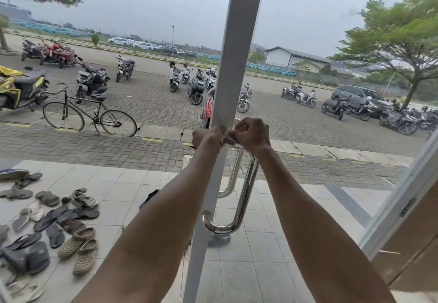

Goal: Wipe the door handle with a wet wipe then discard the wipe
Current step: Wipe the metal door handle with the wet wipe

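A chrome D-shaped door handle [246,189] is fixed upright to the white door frame [237,65] of a glass door. Both my hands are raised to the handle's upper bend. My left hand [206,137] sits just left of the frame with its fingers closed. My right hand [252,133] is curled over the top of the handle. Between the two sets of fingertips shows a small pale scrap, the wet wipe [224,132], pinched from both sides and mostly hidden. A second chrome handle [233,174] shows behind the glass.
Several sandals and shoes [71,219] lie on the tiled porch at the lower left. Beyond the glass stand a bicycle [90,113] and parked motorbikes [196,87]. An opened window frame [403,191] slants in at the right.
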`<move>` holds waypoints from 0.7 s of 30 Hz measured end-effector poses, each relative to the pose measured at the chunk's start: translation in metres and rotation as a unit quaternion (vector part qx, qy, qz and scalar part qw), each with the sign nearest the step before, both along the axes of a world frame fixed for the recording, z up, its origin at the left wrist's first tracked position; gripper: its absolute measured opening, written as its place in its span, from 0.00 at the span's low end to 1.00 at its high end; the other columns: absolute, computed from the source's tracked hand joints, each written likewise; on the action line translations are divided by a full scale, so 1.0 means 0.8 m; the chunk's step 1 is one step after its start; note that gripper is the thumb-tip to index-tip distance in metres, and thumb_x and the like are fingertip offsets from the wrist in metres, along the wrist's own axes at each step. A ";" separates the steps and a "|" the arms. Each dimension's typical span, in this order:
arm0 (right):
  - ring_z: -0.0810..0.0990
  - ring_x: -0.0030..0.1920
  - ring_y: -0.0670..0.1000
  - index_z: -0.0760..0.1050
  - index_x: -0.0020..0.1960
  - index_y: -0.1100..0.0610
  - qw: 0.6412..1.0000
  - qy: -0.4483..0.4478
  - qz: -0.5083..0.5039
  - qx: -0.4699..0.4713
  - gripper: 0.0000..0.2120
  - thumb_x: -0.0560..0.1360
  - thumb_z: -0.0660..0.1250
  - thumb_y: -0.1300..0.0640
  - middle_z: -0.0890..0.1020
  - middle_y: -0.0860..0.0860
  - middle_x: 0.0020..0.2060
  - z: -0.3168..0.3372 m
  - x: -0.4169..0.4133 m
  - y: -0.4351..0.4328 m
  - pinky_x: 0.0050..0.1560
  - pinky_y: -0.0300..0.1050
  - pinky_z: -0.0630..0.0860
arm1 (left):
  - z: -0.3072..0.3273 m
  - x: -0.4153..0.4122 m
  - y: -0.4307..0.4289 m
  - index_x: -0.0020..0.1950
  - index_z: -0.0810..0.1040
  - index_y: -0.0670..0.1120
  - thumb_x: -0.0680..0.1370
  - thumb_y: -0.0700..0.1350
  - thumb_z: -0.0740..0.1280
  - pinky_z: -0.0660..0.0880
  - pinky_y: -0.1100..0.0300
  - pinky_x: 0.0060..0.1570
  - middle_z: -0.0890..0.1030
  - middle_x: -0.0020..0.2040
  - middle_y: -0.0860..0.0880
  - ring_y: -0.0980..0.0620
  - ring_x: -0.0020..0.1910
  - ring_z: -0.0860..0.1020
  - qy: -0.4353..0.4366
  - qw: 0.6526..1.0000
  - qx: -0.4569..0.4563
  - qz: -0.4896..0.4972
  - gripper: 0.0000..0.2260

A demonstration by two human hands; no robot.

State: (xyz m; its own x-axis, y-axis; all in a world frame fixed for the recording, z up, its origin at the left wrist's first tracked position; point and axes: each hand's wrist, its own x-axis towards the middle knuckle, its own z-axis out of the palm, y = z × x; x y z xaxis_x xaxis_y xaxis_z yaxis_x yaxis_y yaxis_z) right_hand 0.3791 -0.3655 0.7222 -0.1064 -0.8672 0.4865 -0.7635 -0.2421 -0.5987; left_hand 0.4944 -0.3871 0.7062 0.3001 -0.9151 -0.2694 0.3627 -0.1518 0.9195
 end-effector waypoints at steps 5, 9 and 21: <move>0.75 0.31 0.51 0.83 0.35 0.60 0.998 0.055 0.019 -0.023 0.18 0.75 0.70 0.47 0.76 0.52 0.24 -0.023 -0.014 0.004 0.35 0.43 0.68 | 0.009 0.014 -0.015 0.55 0.79 0.33 0.66 0.34 0.79 0.83 0.47 0.38 0.84 0.50 0.34 0.41 0.41 0.85 0.029 0.997 0.026 -0.070 0.20; 0.69 0.30 0.47 0.85 0.44 0.55 0.992 -0.052 0.104 0.039 0.14 0.76 0.69 0.46 0.73 0.49 0.26 -0.035 -0.034 0.007 0.32 0.40 0.64 | 0.015 0.012 -0.003 0.58 0.78 0.36 0.72 0.37 0.74 0.78 0.58 0.19 0.83 0.54 0.37 0.47 0.33 0.79 -0.033 0.987 0.048 -0.151 0.16; 0.81 0.53 0.49 0.83 0.57 0.55 0.983 -0.103 0.126 0.086 0.12 0.76 0.70 0.51 0.86 0.54 0.49 -0.032 -0.036 0.006 0.55 0.43 0.74 | 0.021 -0.015 -0.015 0.51 0.81 0.38 0.69 0.39 0.77 0.84 0.51 0.36 0.85 0.46 0.41 0.46 0.38 0.85 -0.248 0.968 0.030 -0.007 0.13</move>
State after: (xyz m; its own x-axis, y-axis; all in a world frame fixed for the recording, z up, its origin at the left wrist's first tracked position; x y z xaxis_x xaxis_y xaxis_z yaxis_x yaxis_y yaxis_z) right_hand 0.3501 -0.3608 0.6965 0.0419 -0.9463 0.3206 -0.5512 -0.2895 -0.7825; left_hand 0.4827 -0.3993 0.7228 0.3941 -0.9071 -0.1475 -0.1239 -0.2114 0.9695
